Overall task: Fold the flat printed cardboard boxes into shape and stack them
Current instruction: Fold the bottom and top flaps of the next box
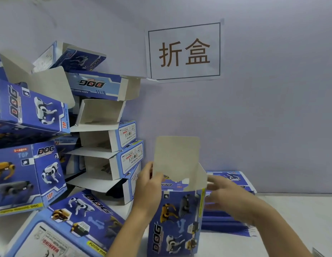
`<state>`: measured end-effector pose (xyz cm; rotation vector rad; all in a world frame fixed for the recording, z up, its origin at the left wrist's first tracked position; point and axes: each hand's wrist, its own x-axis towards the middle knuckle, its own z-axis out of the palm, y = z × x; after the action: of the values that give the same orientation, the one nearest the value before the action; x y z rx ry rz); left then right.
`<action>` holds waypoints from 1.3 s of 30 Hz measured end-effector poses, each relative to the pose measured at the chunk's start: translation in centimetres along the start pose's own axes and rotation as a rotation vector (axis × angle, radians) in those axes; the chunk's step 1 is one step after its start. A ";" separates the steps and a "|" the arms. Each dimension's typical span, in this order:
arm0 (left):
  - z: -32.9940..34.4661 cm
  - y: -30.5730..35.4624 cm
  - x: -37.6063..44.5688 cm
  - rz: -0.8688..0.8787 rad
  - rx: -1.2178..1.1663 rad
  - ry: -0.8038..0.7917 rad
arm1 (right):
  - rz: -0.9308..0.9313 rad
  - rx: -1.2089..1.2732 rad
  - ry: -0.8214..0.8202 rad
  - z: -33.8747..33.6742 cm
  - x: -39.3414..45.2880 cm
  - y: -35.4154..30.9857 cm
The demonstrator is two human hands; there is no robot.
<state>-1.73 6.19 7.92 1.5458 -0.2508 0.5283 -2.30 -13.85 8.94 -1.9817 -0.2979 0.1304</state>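
Observation:
A blue printed box (177,219) with robot dog pictures stands upright on the table in front of me, its top end open. Its large plain lid flap (176,156) sticks straight up. My left hand (148,186) grips the box's upper left edge, thumb against the flap's base. My right hand (222,191), blurred, is at the box's upper right corner beside a small side flap; how its fingers lie is unclear. A pile of folded boxes (105,141) with open ends is stacked at the left. A stack of flat boxes (228,206) lies behind my right hand.
A folded box (68,225) lies on its side at the lower left. A paper sign (184,51) with two characters hangs on the pale wall. The white table top (295,216) shows at the right.

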 end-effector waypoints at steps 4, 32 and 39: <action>1.3 0.8 -1.1 0.178 0.139 -0.097 | 0.055 0.130 0.298 -1.2 -0.2 -1.5; 0.5 0.3 -0.6 0.088 0.141 0.053 | 0.112 0.856 0.213 0.5 1.0 2.0; -1.0 0.8 0.5 0.000 0.501 0.069 | -0.049 0.394 0.444 -0.4 0.7 0.3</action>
<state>-1.85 7.16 8.83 2.0070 -0.0648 0.6781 -1.48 -14.14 8.89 -1.5584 -0.0261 -0.2638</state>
